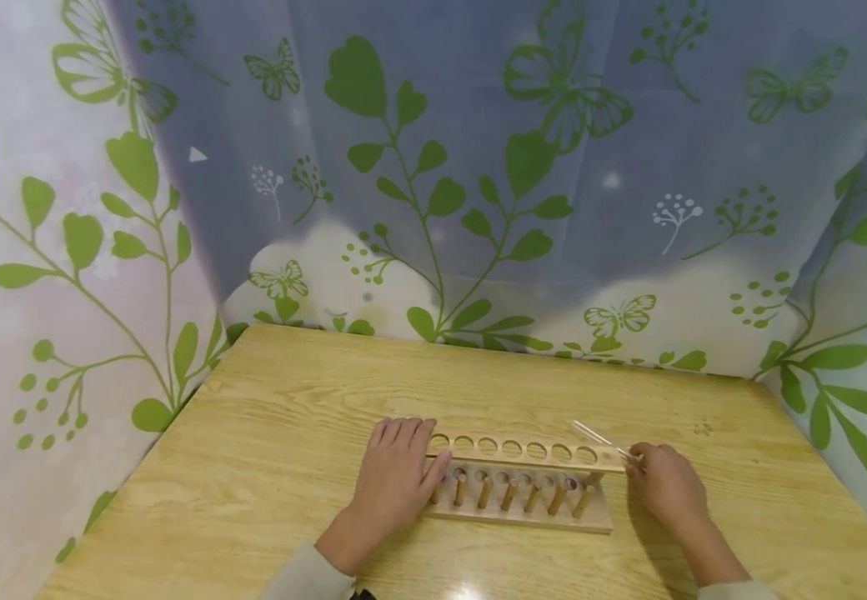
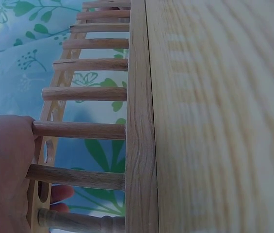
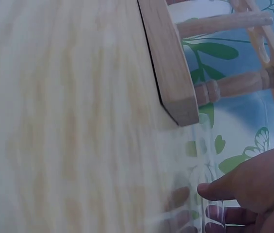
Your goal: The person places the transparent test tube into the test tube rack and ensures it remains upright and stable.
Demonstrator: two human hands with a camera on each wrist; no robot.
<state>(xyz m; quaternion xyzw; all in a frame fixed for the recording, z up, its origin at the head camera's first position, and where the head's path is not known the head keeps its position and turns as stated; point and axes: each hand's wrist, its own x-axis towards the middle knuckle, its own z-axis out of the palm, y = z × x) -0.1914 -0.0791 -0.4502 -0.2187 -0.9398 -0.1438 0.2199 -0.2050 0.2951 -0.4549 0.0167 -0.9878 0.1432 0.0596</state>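
Note:
A wooden test tube rack (image 1: 523, 523) stands upright on the table, with a row of round holes in its top bar and several pegs along its base. My left hand (image 1: 396, 471) grips the left end of the top bar; in the left wrist view, fingertips (image 2: 59, 194) show behind it. Just past the rack's right end, my right hand (image 1: 669, 485) pinches a clear glass test tube (image 1: 600, 437). The tube (image 3: 205, 165) lies between thumb and fingers in the right wrist view. In the head view its far end points up and left, behind the rack.
The wood-grain table (image 1: 291, 400) reaches back to a patterned cloth (image 1: 433, 250) with green leaves and butterflies. More cloth hangs at the left (image 1: 43, 292) and right sides.

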